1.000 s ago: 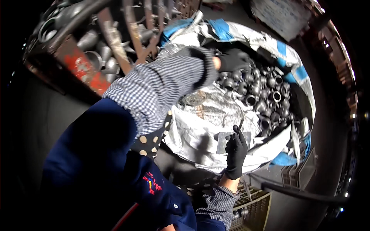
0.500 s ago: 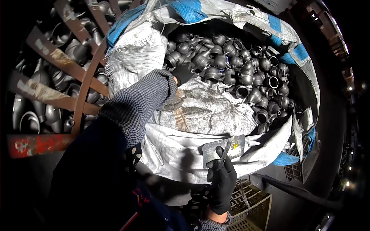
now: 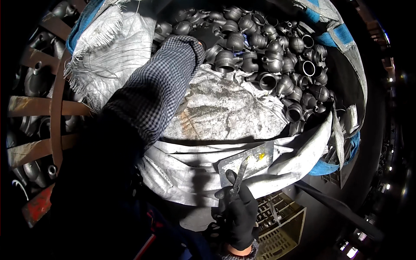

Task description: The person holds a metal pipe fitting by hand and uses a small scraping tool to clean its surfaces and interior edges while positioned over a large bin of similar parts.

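My left hand (image 3: 205, 37), in a black glove, reaches to the near left of a heap of dark grey metal castings (image 3: 273, 63) in a big white woven sack (image 3: 182, 171). Its fingers blend into the dark parts, so I cannot make out whether they grip one. In a black glove too, my right hand (image 3: 238, 214) is closed round a thin, flat, greyish stick (image 3: 240, 175) that points up and away. Just beyond its fingers, a grey rectangular plate (image 3: 229, 166) with pale smears and a yellow spot lies against the sack's near side; the stick crosses in front of it.
A slatted brown metal bin (image 3: 56, 108) with more castings stands at the left. Below the sack on the right is a yellowish plastic crate (image 3: 281, 240) with parts inside. Blue bands (image 3: 333, 37) and loose straps hang around the sack's rim. A dirty white sheet (image 3: 221, 106) lies before the heap.
The view has shifted, and my left arm reaches further up the picture, deeper along the castings. My right hand still holds the stick, now slightly lower and further left in view.
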A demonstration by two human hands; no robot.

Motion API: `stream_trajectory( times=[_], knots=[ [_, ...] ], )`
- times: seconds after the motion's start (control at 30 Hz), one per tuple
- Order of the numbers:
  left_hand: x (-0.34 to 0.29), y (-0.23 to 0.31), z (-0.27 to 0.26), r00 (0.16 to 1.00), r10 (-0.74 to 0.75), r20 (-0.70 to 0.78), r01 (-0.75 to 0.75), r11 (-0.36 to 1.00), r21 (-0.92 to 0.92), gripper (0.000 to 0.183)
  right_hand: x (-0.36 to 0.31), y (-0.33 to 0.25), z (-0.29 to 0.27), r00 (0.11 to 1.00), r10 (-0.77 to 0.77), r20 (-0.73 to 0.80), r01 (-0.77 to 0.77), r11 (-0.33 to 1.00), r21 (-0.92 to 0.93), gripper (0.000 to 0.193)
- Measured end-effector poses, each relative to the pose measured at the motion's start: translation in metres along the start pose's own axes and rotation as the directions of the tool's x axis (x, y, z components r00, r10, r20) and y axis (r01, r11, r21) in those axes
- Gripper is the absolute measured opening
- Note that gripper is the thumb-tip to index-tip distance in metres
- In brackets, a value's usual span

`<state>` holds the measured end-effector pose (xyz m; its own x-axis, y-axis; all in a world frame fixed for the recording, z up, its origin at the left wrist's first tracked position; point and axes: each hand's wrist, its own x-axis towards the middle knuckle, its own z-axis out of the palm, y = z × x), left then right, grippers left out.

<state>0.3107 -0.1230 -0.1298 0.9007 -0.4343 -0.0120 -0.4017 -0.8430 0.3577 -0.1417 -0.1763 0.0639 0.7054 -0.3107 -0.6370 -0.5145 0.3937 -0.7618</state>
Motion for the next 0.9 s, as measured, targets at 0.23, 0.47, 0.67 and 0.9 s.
stream_trajectory(
  times=[0.23,0.47,0.67,0.9],
  knots=[
    [-0.067,-0.014,0.006,0.996,0.090,0.008,-0.090,0.994,0.058,0.034,-0.006,0.001,0.003,0.992,-0.125,0.022,0.126,0.991,-0.035,0.042],
    [-0.182,-0.001,-0.084,0.982,-0.108,0.154,0.184,0.706,-0.684,0.026,-0.007,0.004,0.000,0.979,-0.201,0.035,0.196,0.974,0.110,0.043],
    [-0.273,0.044,-0.157,0.926,-0.037,0.375,0.376,0.008,-0.927,0.023,0.010,0.017,-0.004,0.818,-0.573,0.048,0.565,0.787,-0.246,0.045],
    [-0.327,0.059,-0.120,0.944,-0.061,0.324,0.312,-0.150,-0.938,0.023,0.006,0.019,-0.008,0.806,-0.588,0.074,0.590,0.807,-0.016,0.040]
  ],
)
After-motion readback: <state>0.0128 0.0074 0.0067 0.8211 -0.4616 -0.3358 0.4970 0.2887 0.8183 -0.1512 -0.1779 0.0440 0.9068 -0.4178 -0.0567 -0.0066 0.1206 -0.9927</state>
